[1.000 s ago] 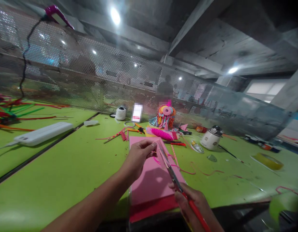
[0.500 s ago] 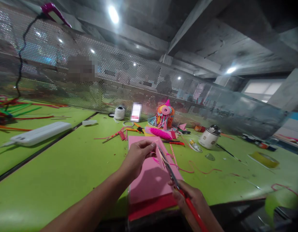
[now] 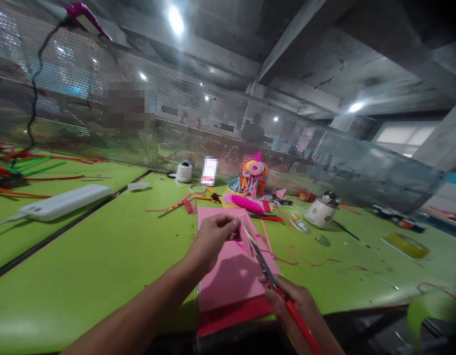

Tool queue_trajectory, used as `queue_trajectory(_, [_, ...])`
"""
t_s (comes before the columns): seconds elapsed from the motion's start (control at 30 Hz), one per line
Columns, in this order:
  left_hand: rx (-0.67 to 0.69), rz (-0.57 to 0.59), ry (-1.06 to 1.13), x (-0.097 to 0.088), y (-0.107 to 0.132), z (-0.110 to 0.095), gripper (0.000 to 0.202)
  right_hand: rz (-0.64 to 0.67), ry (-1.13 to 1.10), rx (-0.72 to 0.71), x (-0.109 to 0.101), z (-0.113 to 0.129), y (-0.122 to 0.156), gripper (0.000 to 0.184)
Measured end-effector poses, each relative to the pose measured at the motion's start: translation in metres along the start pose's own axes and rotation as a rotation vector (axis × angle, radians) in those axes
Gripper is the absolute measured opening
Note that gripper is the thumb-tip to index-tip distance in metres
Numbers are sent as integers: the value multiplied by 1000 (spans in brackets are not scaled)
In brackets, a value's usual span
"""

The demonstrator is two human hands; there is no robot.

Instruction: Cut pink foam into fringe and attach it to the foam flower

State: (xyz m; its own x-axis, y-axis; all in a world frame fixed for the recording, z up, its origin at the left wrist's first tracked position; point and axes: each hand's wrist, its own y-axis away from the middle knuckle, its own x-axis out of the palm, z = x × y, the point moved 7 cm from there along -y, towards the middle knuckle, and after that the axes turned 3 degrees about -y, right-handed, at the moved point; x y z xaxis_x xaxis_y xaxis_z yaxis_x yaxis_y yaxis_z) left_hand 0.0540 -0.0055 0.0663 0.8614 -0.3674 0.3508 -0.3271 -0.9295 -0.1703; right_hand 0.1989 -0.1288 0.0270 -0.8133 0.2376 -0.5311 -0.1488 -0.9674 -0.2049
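Note:
My left hand (image 3: 209, 244) is closed, pinching a small piece of pink paper (image 3: 246, 242) between thumb and fingers. The piece is cut into thin strips along its right side. Red-handled scissors (image 3: 265, 268) are in my right hand (image 3: 296, 301), with their blades pointing up and away along the strips. How far the blades are apart is hard to make out. Under both hands lies a large pink sheet (image 3: 228, 283), with a red sheet (image 3: 233, 314) showing at its near edge.
Behind the sheets stand a tasselled paper ornament (image 3: 252, 180), a pink thread bundle (image 3: 246, 202) and a white thread spool (image 3: 184, 172). A white pot with a dark lid (image 3: 321, 211) is right, a power strip (image 3: 67, 201) left. A perforated metal screen (image 3: 168, 118) borders the green table (image 3: 139, 266).
The view has shifted very slightly. My hands, the scissors and the paper piece keep nearly the same positions.

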Motion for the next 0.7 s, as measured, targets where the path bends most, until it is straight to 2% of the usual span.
queue_trajectory(0.4, [-21,-17,0,-2,0,2,13,43,-24,15,-1,-3,1,50])
queue_trajectory(0.7, [28,-14,-50,-1,0,-2,13,43,-95,36,3,1,1,51])
